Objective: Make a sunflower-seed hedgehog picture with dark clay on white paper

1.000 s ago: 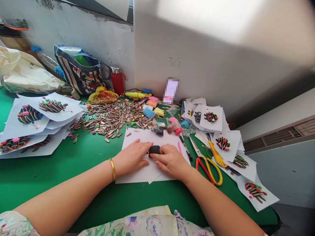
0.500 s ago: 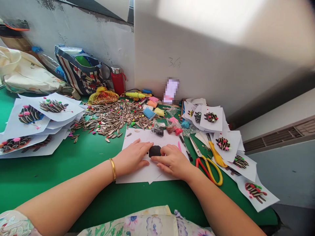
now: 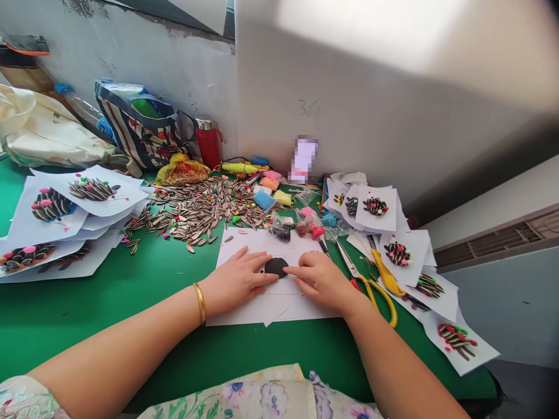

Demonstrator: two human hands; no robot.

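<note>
A flat, rounded black patch (image 3: pixel 276 267), which looks like modelling clay, lies on white paper (image 3: pixel 244 311) before me. My left hand (image 3: pixel 238 279) rests open on the paper at the patch's left, its fingertips at the edge and thumb near the lower rim. From the right, my right hand (image 3: pixel 321 280) reaches in with the index finger stretched out to the patch's right edge; the other fingers are partly bent and hold nothing. Faint pencil lines show on the paper around the patch. Small bags of coloured clay (image 3: pixel 279 228) lie at the paper's far edge.
Striped sunflower seeds (image 3: pixel 201 206) are heaped beyond my left hand. Yellow-handled scissors (image 3: pixel 384 299) and a yellow cutter (image 3: pixel 386 273) lie right of my right hand. Finished seed pictures are stacked at left (image 3: pixel 102 189) and right (image 3: pixel 463 349). A red flask (image 3: pixel 208 145) stands behind.
My right hand has shifted right and uncovered more of the black patch, which now looks rounder. My left thumb has moved up to the patch's lower edge.
</note>
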